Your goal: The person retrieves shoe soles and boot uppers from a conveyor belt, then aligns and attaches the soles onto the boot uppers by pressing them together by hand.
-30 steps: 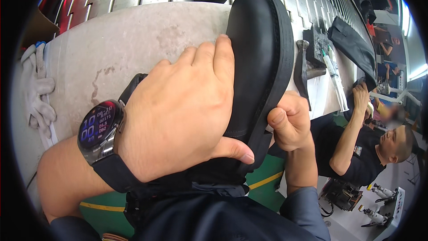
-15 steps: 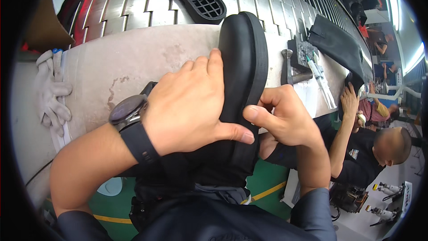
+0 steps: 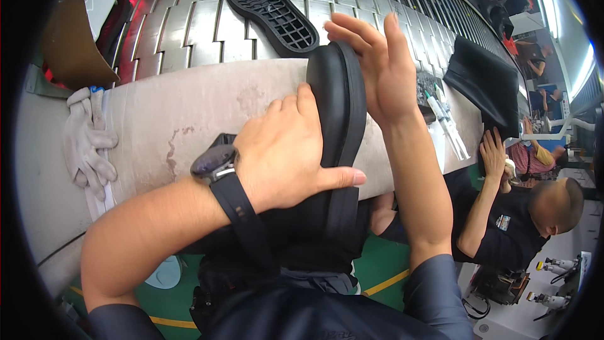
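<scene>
A black shoe (image 3: pixel 336 113) with a thick black sole stands on edge against my lap, sole facing right. My left hand (image 3: pixel 283 154), a dark watch on its wrist, clasps the shoe's left side with the thumb hooked under the sole. My right hand (image 3: pixel 377 66) presses flat against the sole's toe end, fingers spread upward. A separate black outsole (image 3: pixel 270 12) with a gridded inside lies on the slatted metal conveyor (image 3: pixel 189 25) beyond.
A grey work table (image 3: pixel 163 119) lies in front, with a pair of white gloves (image 3: pixel 85 145) at its left end and syringe-like tools (image 3: pixel 447 126) at right. A black sheet (image 3: pixel 487 82) sits farther right. A seated person (image 3: pixel 522 214) in black works at lower right.
My right hand has moved from the shoe's heel side up to its toe end and opened flat. The shoe has lowered and the view tilted up, showing more conveyor.
</scene>
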The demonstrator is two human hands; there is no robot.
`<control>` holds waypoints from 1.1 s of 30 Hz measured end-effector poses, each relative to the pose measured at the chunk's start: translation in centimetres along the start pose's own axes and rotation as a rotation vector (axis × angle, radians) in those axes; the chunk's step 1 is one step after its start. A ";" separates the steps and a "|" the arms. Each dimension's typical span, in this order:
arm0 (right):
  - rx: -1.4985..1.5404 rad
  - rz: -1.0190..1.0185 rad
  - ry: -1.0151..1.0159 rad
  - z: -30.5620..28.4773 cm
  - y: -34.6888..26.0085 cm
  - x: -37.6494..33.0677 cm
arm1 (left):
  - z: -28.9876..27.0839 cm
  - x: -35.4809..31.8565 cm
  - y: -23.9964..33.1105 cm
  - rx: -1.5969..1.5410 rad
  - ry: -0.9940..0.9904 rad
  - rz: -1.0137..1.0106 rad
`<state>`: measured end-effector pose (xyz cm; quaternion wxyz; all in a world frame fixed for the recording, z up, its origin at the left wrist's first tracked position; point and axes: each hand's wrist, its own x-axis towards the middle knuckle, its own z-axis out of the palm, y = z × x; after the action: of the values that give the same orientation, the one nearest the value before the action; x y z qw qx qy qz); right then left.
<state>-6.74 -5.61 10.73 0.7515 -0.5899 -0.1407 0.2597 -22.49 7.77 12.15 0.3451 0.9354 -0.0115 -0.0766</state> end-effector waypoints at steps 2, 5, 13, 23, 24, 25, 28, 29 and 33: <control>-0.033 0.058 -0.093 0.2 -0.8 1.8 | 0.2 0.0 -0.3 0.028 0.013 0.039; -0.205 0.111 -0.090 2.1 -1.5 2.5 | -0.3 -0.2 0.1 0.020 0.015 0.052; -0.683 -0.020 -0.329 2.5 -1.9 4.8 | 0.0 0.2 -1.2 0.000 0.001 0.081; -0.586 0.069 -0.338 3.0 -0.2 5.7 | 1.0 -1.2 -1.5 0.006 0.048 0.065; -0.725 0.132 -0.392 4.3 -1.5 5.6 | 1.4 -1.5 -1.7 0.012 0.129 0.106; -0.769 0.143 -0.405 4.4 -1.5 5.6 | 1.4 -1.6 -1.6 0.011 0.111 0.118; -0.530 0.050 -0.120 2.9 -0.1 5.0 | 0.7 -1.4 -0.8 -0.093 0.068 0.072; -0.522 0.050 -0.109 2.1 0.7 3.6 | 1.4 -2.5 -0.4 -0.087 0.057 0.077; -0.604 -0.453 0.288 -0.9 3.2 -6.4 | 3.6 -10.4 2.2 0.278 0.233 0.197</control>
<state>-12.27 -9.31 8.01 0.5947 -0.7686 -0.2303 -0.0505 -33.27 4.54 12.32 0.2176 0.9709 -0.0734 0.0684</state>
